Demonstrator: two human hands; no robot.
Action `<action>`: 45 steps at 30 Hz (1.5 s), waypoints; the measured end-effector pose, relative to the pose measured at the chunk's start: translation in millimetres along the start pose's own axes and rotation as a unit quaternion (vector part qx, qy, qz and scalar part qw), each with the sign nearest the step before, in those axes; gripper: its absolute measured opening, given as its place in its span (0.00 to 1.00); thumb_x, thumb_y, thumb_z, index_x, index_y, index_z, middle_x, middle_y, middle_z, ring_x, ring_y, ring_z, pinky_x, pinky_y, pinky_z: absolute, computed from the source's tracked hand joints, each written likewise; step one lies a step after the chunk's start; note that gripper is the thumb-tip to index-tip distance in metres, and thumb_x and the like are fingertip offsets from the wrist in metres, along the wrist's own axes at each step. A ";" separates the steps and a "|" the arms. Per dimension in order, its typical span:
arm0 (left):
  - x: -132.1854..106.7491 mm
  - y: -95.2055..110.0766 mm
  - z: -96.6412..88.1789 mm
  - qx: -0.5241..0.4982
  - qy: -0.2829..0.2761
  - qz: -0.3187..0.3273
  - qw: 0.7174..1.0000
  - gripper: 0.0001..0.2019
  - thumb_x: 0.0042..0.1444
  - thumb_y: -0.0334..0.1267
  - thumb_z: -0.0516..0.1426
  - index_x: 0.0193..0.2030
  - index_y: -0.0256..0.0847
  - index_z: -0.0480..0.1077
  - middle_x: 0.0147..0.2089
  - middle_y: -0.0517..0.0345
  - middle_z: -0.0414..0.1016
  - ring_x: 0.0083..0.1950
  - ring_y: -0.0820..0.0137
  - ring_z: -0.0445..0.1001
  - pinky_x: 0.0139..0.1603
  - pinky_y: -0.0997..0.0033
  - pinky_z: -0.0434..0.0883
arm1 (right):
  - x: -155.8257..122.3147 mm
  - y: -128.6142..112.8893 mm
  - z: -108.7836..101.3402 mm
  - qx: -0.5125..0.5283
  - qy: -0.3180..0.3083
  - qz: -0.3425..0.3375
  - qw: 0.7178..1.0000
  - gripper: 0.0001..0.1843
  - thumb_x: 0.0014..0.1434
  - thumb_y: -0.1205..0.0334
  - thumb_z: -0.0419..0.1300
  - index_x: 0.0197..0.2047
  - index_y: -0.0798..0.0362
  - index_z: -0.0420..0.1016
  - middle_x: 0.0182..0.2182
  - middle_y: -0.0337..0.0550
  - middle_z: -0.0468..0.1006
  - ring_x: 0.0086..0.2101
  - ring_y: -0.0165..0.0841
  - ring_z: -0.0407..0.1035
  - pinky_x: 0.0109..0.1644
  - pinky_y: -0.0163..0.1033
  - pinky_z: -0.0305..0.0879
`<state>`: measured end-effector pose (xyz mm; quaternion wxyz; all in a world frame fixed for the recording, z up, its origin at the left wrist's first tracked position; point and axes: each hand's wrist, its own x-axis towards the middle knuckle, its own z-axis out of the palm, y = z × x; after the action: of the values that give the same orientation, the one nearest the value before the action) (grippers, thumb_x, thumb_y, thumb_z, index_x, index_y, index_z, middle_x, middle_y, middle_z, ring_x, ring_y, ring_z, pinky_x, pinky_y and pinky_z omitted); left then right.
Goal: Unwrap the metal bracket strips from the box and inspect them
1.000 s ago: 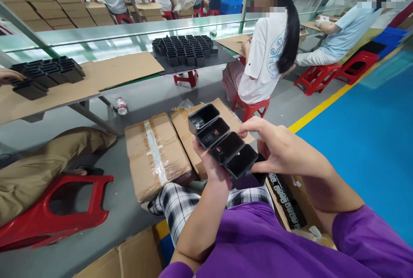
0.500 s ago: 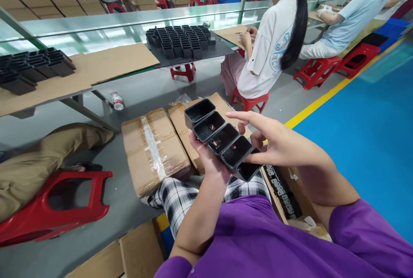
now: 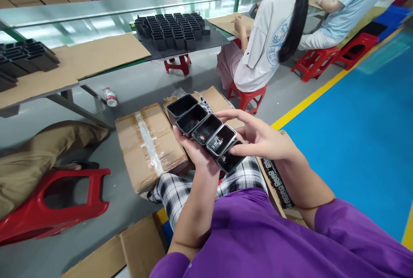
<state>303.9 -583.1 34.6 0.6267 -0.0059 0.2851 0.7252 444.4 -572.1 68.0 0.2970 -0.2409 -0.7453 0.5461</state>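
Through the head camera I see my left hand [image 3: 201, 153] clamped under a row of black boxes [image 3: 206, 128], open tops showing. My right hand [image 3: 260, 136] curves along the row, thumb at the nearest box; whether it pinches, I can't tell. Left of the grip sits a taped carton [image 3: 132, 140].

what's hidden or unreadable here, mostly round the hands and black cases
Head view: most fingers of the left hand, behind the black cases.
Head view: part of the end case, under the right hand.
Head view: marks inside the cases, too small.
Head view: far-left black containers, cut off by the left edge.
Head view: bottle label, too small.
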 end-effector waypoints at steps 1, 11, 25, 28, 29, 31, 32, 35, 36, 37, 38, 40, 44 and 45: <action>0.6 0.8 -0.3 0.000 0.000 0.002 1.000 0.30 0.52 0.69 0.52 0.47 0.48 0.75 0.38 0.53 0.81 0.43 0.59 0.80 0.41 0.63 0.78 | -0.4 1.3 1.9 0.000 0.006 0.000 1.000 0.36 0.61 0.56 0.62 0.67 0.49 0.53 0.43 0.42 0.72 0.27 0.24 0.63 0.31 0.33 0.68; 4.4 6.1 -2.8 -0.009 -0.003 0.008 1.000 0.32 0.52 0.72 0.50 0.43 0.47 0.76 0.36 0.52 0.80 0.44 0.58 0.79 0.41 0.61 0.77 | 0.1 14.6 14.3 0.017 0.049 -0.015 0.999 0.31 0.64 0.54 0.57 0.66 0.48 0.52 0.55 0.48 0.68 0.28 0.25 0.61 0.34 0.36 0.68; 11.5 8.3 -15.8 0.079 -0.119 0.093 0.985 0.35 0.50 0.76 0.48 0.40 0.47 0.75 0.38 0.54 0.79 0.48 0.57 0.78 0.41 0.63 0.74 | 4.5 9.7 22.0 0.189 0.127 0.032 0.973 0.19 0.62 0.60 0.55 0.56 0.48 0.69 0.54 0.43 0.71 0.26 0.25 0.56 0.30 0.34 0.64; 10.6 7.7 -11.9 0.036 -0.113 0.111 0.987 0.34 0.51 0.74 0.48 0.43 0.46 0.75 0.38 0.54 0.80 0.47 0.59 0.78 0.42 0.64 0.74 | 3.2 12.8 20.8 0.182 0.114 0.017 0.976 0.22 0.59 0.59 0.60 0.57 0.47 0.69 0.41 0.40 0.72 0.25 0.25 0.54 0.29 0.34 0.62; 10.4 7.6 -10.3 0.024 -0.105 0.115 0.988 0.34 0.52 0.73 0.49 0.44 0.45 0.75 0.38 0.54 0.80 0.46 0.61 0.79 0.42 0.64 0.74 | 2.4 13.9 20.3 0.173 0.107 0.014 0.979 0.25 0.57 0.58 0.63 0.58 0.47 0.68 0.35 0.37 0.70 0.25 0.26 0.53 0.29 0.33 0.61; 9.9 7.6 -6.8 0.011 -0.083 0.122 0.989 0.34 0.53 0.72 0.49 0.45 0.43 0.75 0.38 0.54 0.80 0.44 0.62 0.79 0.43 0.65 0.74 | 0.7 15.3 19.6 0.152 0.095 0.013 0.984 0.31 0.54 0.59 0.67 0.60 0.48 0.66 0.26 0.32 0.61 0.25 0.27 0.52 0.29 0.33 0.59; 9.7 7.8 -5.1 0.009 -0.076 0.123 0.989 0.35 0.53 0.72 0.49 0.45 0.42 0.75 0.38 0.54 0.80 0.44 0.62 0.79 0.44 0.65 0.74 | 0.0 15.5 19.6 0.142 0.092 0.014 0.985 0.32 0.54 0.59 0.68 0.61 0.48 0.66 0.25 0.31 0.57 0.25 0.27 0.51 0.29 0.33 0.58; 9.1 7.8 -2.0 0.010 -0.059 0.126 0.990 0.37 0.53 0.73 0.47 0.45 0.40 0.75 0.38 0.51 0.81 0.44 0.61 0.79 0.46 0.63 0.75 | -0.6 14.5 20.7 0.119 0.094 0.010 0.988 0.32 0.54 0.60 0.68 0.61 0.48 0.66 0.24 0.30 0.52 0.25 0.28 0.51 0.28 0.33 0.57; 9.1 7.4 -2.0 0.015 -0.054 0.125 0.991 0.38 0.53 0.74 0.46 0.46 0.40 0.75 0.39 0.51 0.81 0.44 0.61 0.80 0.46 0.62 0.75 | -0.2 13.9 21.4 0.111 0.097 0.010 0.989 0.31 0.55 0.59 0.68 0.61 0.48 0.66 0.24 0.30 0.52 0.25 0.28 0.52 0.28 0.33 0.57; 9.0 6.8 -2.7 0.023 -0.046 0.125 0.991 0.38 0.53 0.74 0.45 0.46 0.41 0.75 0.39 0.51 0.81 0.44 0.61 0.80 0.46 0.62 0.76 | 0.3 13.3 22.0 0.103 0.102 0.011 0.989 0.30 0.55 0.59 0.68 0.60 0.48 0.66 0.24 0.30 0.53 0.25 0.28 0.52 0.29 0.33 0.57; 9.1 6.0 -4.0 0.034 -0.037 0.126 0.991 0.38 0.52 0.74 0.45 0.46 0.42 0.75 0.39 0.51 0.81 0.45 0.60 0.80 0.46 0.62 0.76 | 0.8 12.7 22.6 0.095 0.107 0.012 0.990 0.30 0.55 0.59 0.67 0.60 0.48 0.66 0.25 0.30 0.54 0.25 0.27 0.52 0.29 0.33 0.57; 9.5 3.9 -7.9 0.059 -0.024 0.123 0.990 0.37 0.51 0.75 0.45 0.46 0.45 0.75 0.40 0.51 0.81 0.45 0.60 0.79 0.45 0.61 0.77 | 1.8 11.5 23.0 0.079 0.114 0.016 0.990 0.29 0.55 0.60 0.67 0.59 0.48 0.66 0.25 0.31 0.56 0.25 0.27 0.52 0.29 0.33 0.58; 10.7 -0.5 -15.7 0.079 -0.028 0.103 0.991 0.36 0.50 0.75 0.47 0.47 0.48 0.75 0.42 0.51 0.81 0.46 0.57 0.79 0.44 0.57 0.77 | 1.8 7.9 20.2 0.023 0.103 0.022 0.994 0.32 0.55 0.63 0.65 0.62 0.47 0.64 0.35 0.37 0.67 0.26 0.26 0.56 0.29 0.33 0.63; 11.0 -1.3 -17.0 0.072 -0.035 0.095 0.992 0.36 0.51 0.75 0.47 0.47 0.48 0.75 0.42 0.51 0.81 0.46 0.57 0.79 0.43 0.57 0.77 | 1.6 6.5 18.7 -0.004 0.097 0.020 0.995 0.34 0.55 0.64 0.65 0.64 0.46 0.62 0.41 0.40 0.70 0.27 0.25 0.58 0.31 0.34 0.65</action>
<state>296.8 -580.2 15.9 0.5634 0.0913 0.3140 0.7587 430.3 -581.7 57.8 0.3564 -0.3090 -0.7103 0.5225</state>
